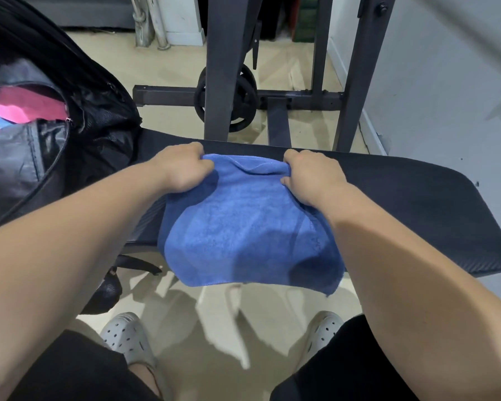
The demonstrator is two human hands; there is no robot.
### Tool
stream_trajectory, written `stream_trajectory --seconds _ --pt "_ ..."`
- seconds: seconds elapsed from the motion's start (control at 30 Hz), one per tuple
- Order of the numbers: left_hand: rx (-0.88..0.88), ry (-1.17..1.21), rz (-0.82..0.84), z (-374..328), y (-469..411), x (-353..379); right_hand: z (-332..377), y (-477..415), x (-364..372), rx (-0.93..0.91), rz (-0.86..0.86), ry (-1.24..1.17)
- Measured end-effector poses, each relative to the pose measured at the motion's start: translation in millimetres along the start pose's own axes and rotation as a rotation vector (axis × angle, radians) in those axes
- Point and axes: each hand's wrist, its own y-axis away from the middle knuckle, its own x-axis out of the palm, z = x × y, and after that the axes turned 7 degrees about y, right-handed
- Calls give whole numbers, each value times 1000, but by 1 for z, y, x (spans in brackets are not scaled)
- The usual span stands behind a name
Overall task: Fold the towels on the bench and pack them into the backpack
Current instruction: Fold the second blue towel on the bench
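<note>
A blue towel [243, 227] lies across the black padded bench [417, 204], its near edge hanging over the bench's front. My left hand [182, 169] grips the towel's far left corner and my right hand [310, 175] grips its far right corner, both at the bench's far edge. The far edge of the towel is slack and wrinkled between the hands. A black backpack [78, 123] stands open at the left end of the bench, with pink and light blue cloth [26, 107] showing inside its opening.
Behind the bench stands a dark metal rack frame [223, 68] with a black weight plate [237, 96] on the beige floor. A grey wall [446, 82] runs along the right. My feet in grey perforated clogs [128, 340] are under the bench's front edge.
</note>
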Motion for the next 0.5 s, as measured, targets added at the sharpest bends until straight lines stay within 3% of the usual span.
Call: stream_trajectory --seconds 0.13,0.3,0.4,0.5 --pt "57 -81 -94 6 -19 4 -4 -9 2 59 -64 -34" --pt "117 -134 -239 3 -45 15 -6 -23 -1 120 -4 -33" --pt "140 -138 -352 -2 -61 12 -15 -40 -5 148 -139 -17" --pt "166 -124 -514 -7 -76 -1 -24 -53 -10 160 -391 -113"
